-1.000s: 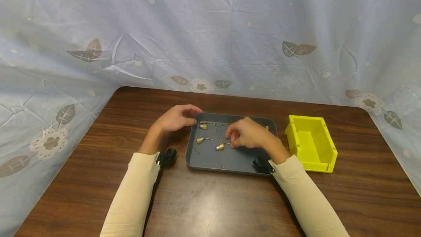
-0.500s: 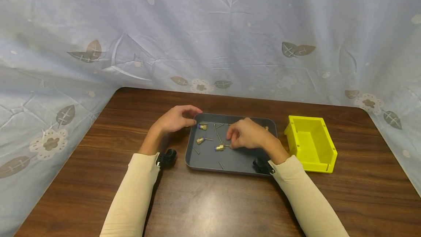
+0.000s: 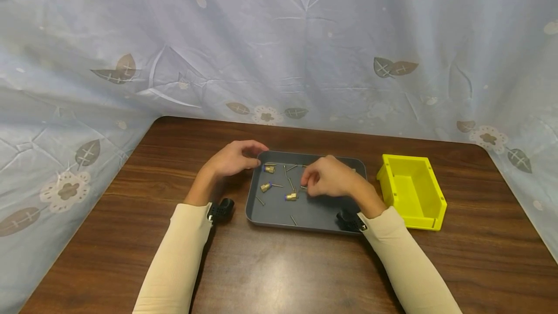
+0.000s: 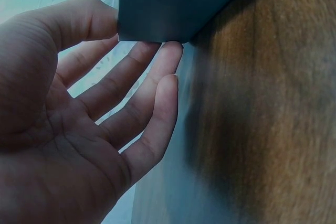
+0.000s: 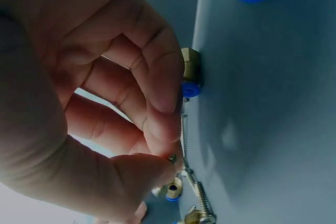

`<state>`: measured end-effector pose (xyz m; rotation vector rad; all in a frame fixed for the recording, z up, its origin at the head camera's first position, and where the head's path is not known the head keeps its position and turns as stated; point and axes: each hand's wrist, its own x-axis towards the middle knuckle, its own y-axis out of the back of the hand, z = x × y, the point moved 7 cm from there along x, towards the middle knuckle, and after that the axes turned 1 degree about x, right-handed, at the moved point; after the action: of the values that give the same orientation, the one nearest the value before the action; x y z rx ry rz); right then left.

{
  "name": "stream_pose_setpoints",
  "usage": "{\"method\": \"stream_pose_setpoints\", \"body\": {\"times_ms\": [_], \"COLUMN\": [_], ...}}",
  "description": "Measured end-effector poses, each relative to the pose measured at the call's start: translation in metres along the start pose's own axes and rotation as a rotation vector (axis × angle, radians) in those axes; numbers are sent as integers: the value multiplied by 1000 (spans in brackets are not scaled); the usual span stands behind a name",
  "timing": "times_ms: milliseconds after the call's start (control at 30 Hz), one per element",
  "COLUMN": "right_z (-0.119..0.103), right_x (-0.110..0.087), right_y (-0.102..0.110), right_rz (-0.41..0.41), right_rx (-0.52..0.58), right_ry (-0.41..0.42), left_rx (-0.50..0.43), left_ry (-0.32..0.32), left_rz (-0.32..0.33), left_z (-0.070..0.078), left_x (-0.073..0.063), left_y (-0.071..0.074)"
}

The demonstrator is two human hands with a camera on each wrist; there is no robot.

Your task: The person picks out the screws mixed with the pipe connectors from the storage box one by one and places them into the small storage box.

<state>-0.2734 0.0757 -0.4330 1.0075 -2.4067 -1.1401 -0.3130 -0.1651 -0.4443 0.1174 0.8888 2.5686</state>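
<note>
My left hand (image 3: 233, 158) holds the far left corner of a shallow grey tray (image 3: 279, 224). In the left wrist view, thumb and fingers lie on two sides of that tray's corner. Over the middle of the tray my right hand (image 3: 329, 177) pinches a small screw (image 5: 171, 157) between thumb and fingertips; most of it is hidden by the fingers. Just left of those fingertips lies a brass push-in fitting (image 3: 291, 197) with a blue collar. More such fittings, one being a brass fitting (image 3: 266, 187), and several loose screws (image 3: 260, 200) are spread across the tray.
A yellow plastic bin (image 3: 411, 193) stands on the wooden table (image 3: 270, 270), right of the tray and close to the right forearm. A patterned cloth curtain (image 3: 279, 52) surrounds the table's back and sides.
The right fingertips have shifted slightly away from the nearby fitting, and the screw at them has risen a little. The left hand and the tray stay in place.
</note>
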Motion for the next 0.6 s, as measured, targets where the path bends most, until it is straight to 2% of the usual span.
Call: {"method": "stream_pose_setpoints", "body": {"times_ms": [333, 600], "right_z": [1, 2], "right_x": [-5, -11], "right_y": [13, 29], "right_rz": [66, 140], "right_rx": [-44, -29], "right_ry": [2, 25], "left_rx": [22, 15], "left_ry": [3, -1], "left_rz": [2, 4], "left_z": [-1, 1], "left_x": [0, 0], "left_y": [1, 1]}}
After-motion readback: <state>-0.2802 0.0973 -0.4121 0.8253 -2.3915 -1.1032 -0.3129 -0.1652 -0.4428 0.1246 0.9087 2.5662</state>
